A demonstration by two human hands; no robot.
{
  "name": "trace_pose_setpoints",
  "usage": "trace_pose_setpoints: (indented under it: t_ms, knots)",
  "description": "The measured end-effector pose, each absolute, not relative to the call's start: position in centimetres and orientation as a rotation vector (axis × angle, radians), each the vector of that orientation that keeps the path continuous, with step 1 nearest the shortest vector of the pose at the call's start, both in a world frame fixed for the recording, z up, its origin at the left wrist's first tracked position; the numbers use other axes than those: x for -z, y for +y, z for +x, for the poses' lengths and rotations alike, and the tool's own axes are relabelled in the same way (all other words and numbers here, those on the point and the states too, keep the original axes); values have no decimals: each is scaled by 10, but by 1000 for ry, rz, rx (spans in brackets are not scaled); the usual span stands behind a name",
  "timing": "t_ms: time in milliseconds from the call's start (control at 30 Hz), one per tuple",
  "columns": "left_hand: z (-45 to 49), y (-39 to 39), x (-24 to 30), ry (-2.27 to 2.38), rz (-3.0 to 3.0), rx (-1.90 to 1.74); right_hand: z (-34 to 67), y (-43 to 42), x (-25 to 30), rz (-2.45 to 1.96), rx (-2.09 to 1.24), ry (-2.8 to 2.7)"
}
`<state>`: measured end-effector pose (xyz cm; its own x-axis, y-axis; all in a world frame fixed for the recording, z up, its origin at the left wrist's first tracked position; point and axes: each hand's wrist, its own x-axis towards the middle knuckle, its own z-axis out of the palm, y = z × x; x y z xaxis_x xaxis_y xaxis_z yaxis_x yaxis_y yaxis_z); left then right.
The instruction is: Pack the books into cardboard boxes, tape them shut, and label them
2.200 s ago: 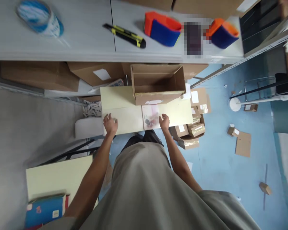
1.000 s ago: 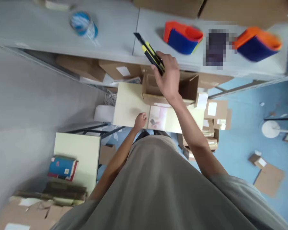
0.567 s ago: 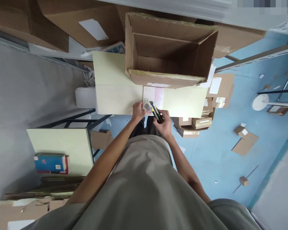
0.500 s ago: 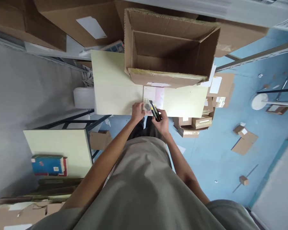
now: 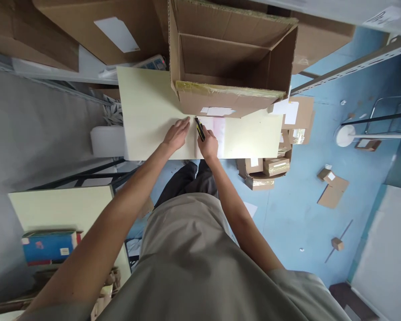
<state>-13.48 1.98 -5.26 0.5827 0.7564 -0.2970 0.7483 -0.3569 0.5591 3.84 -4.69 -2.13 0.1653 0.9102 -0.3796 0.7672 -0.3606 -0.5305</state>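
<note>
My right hand (image 5: 208,145) is wrapped round a black and yellow utility knife (image 5: 200,130). The knife's tip points away from me, just short of the big cardboard box. Beneath that hand lies a flat, pale pink and white sheet or packet (image 5: 219,129), partly covered by the hand. Left of the knife, my left hand (image 5: 177,133) rests flat on the cream tabletop (image 5: 143,116) with its fingers stretched forward. Its fingertips are close to the sheet's left edge. Behind both hands, the open cardboard box (image 5: 214,100) stands on the table with a white label facing me.
More cardboard boxes (image 5: 120,18) stand on a shelf behind the table. Small boxes (image 5: 267,167) are stacked low at the table's right. A white stool (image 5: 345,136) is on the blue floor (image 5: 287,223). A blue book or box (image 5: 48,247) lies on another table at left.
The knife has gone forward and left, up the sheet's left side. My left hand has moved off the near edge, forward and left, and now lies flat. The view has shifted slightly.
</note>
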Motion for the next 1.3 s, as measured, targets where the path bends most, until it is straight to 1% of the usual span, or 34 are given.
trace_pose_setpoints:
  t_ms: [267, 433, 567, 667, 933, 1300]
  knots:
    - [-129, 18, 56, 1199, 2188, 59, 28, -35, 26, -2277, -935, -1756]
    - [-129, 23, 59, 1191, 2177, 65, 24, -40, 25, -2236, -887, -1692]
    - [-128, 23, 61, 1195, 2143, 36, 21, -51, 21, -2276, -919, -1679]
    - [-126, 22, 59, 1189, 2149, 35, 19, -63, 17, -2308, -943, -1708]
    - [-123, 14, 41, 1216, 2205, 213, 14, -111, -4, -2422, -1028, -1824]
    - [-124, 10, 51, 1246, 2154, 133, 18, -178, -35, -2454, -1275, -2002]
